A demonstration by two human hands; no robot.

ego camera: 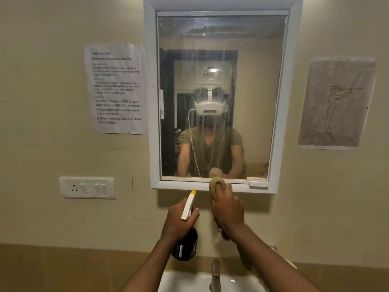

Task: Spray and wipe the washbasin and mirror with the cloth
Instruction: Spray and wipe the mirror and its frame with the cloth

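Observation:
A white-framed mirror point(219, 60) hangs on the wall, its glass streaked with wet runs. My right hand point(227, 209) grips a beige cloth point(216, 183) and presses it against the mirror's lower frame edge. My left hand point(179, 222) holds a dark spray bottle point(185, 247) with a white and yellow nozzle, just below the mirror and left of the cloth. The white washbasin point(185, 281) and its metal tap point(215, 275) lie at the bottom of the view, under my arms.
A printed task sheet point(116, 89) is taped left of the mirror and a drawing point(336, 104) right of it. A white switch plate point(87, 187) sits on the wall lower left. A small white tray point(257, 180) rests on the mirror's lower right ledge.

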